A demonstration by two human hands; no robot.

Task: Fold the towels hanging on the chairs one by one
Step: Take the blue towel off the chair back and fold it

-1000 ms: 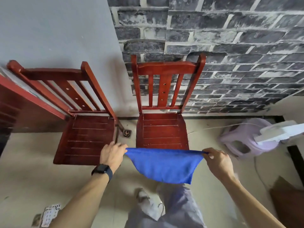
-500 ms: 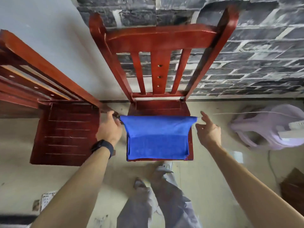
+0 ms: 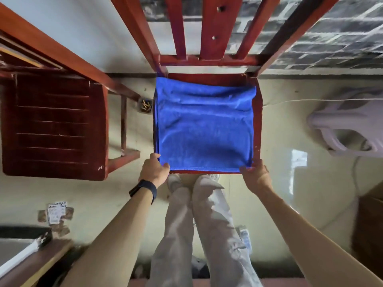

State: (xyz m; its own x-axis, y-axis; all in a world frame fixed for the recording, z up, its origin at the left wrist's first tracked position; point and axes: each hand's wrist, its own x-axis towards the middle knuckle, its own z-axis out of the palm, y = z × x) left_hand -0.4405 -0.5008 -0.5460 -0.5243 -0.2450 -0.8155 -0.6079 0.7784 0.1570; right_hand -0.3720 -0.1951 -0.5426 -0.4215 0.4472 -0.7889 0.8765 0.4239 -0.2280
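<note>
Booth: Both hands have dropped from the far edge to the near one, and the blue towel (image 3: 204, 127) now lies spread flat on the seat of the right chair (image 3: 258, 121), with no flap standing up any more!

Floor: Grip check. The left hand (image 3: 154, 169) pinches the near-left corner, thumb on top. The right hand (image 3: 256, 176) has its fingers curled onto the near-right corner.

Booth: So where are we on the count?

Floor: Early, I'd say. Towel 1 is off the chair back and laid out. A doubled edge along its left side suggests 1 fold is in, though I can't be sure. It covers nearly the whole seat, so more halving is needed.

Booth: And the rest?

Floor: The left chair (image 3: 53, 125) shows no towel from this angle, and the backs are mostly cut off, so I cannot tell how many remain. My guess for the next move: lift those 2 corners and carry them to the far edge.
</note>
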